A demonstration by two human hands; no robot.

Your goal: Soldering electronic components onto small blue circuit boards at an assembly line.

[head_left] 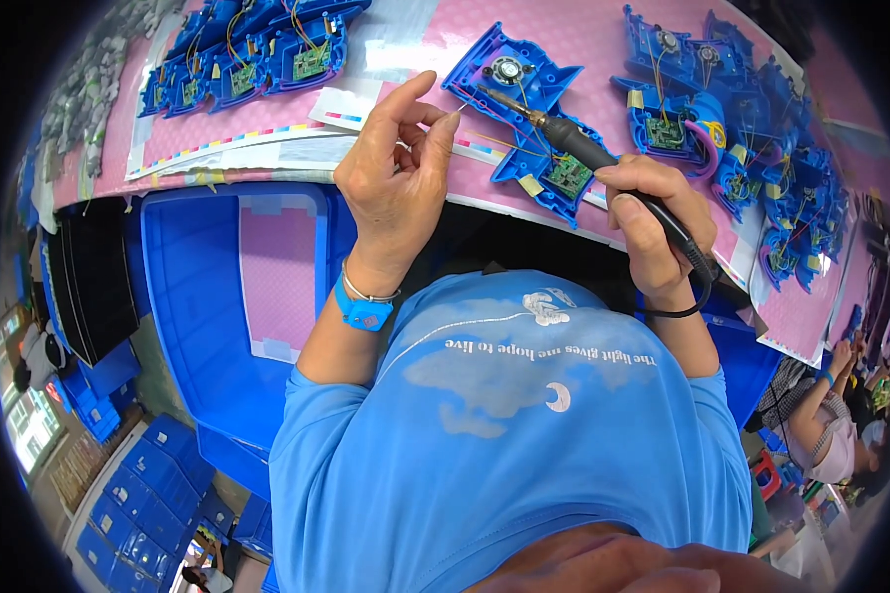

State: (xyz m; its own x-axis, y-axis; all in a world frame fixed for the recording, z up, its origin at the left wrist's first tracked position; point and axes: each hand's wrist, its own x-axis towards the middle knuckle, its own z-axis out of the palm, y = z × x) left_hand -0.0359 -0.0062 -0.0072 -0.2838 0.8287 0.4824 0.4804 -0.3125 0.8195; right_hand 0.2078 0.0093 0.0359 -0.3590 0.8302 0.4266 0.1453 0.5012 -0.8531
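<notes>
Your right hand (653, 212) grips a soldering iron (583, 148), tip angled onto the blue housing (524, 119); your raised left hand (396, 173) pinches thin solder wire (462, 104) between 2 fingers.

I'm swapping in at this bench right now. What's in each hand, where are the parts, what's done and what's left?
Left hand: fingers pinch a thin solder wire near the iron's tip.
Right hand: grips the soldering iron, tip over the open blue housing by its round part.
Housing lies on the pink mat, green circuit board inside.
Done or left: joints too small to judge. More blue housings lie right, others left.
</notes>
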